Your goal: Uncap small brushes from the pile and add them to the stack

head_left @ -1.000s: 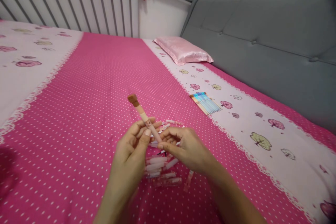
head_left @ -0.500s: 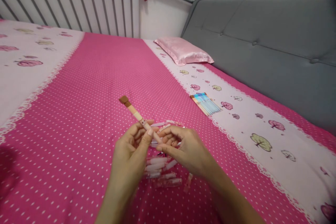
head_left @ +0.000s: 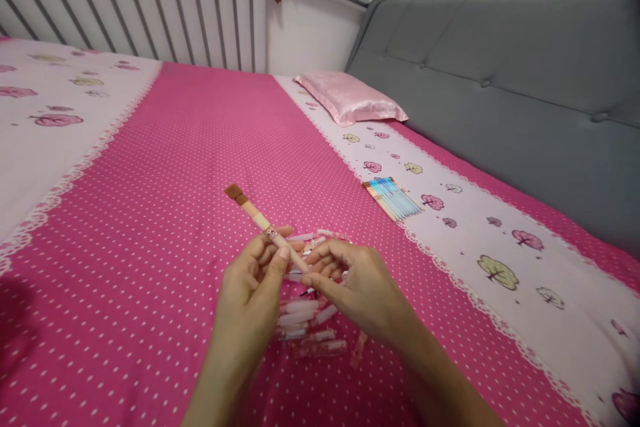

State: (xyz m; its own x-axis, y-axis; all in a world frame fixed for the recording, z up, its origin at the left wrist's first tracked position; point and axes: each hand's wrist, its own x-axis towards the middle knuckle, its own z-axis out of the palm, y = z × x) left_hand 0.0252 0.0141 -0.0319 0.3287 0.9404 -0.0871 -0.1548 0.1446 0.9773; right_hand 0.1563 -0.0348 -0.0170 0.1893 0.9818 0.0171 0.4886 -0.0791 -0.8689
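Slanting over the bed is a slim beige pen (head_left: 261, 221) with a wide brown top and a small cartoon print round its middle. My left hand (head_left: 253, 277) is closed on it, thumb on the barrel and fingers behind. The fingers of my right hand (head_left: 345, 273) are curled, and thumb and forefinger pinch the pen's lower end. Beneath and between the hands lies a loose pile of pink, white and clear pens (head_left: 300, 317), partly covered by the hands. One pinkish clear piece (head_left: 359, 349) rests apart, by my right wrist.
A neat row of pens (head_left: 395, 199), beige with brown tops to blue, lies to the right on the bedspread (head_left: 200, 127). Beyond it are a pink satin pillow (head_left: 353, 97) and a grey padded headboard (head_left: 500, 80). A white radiator (head_left: 145, 7) stands along the far wall.
The pen's brown top has shifted very slightly left and down. Both hands keep nearly the same hold, and the pens on the bed stay put.
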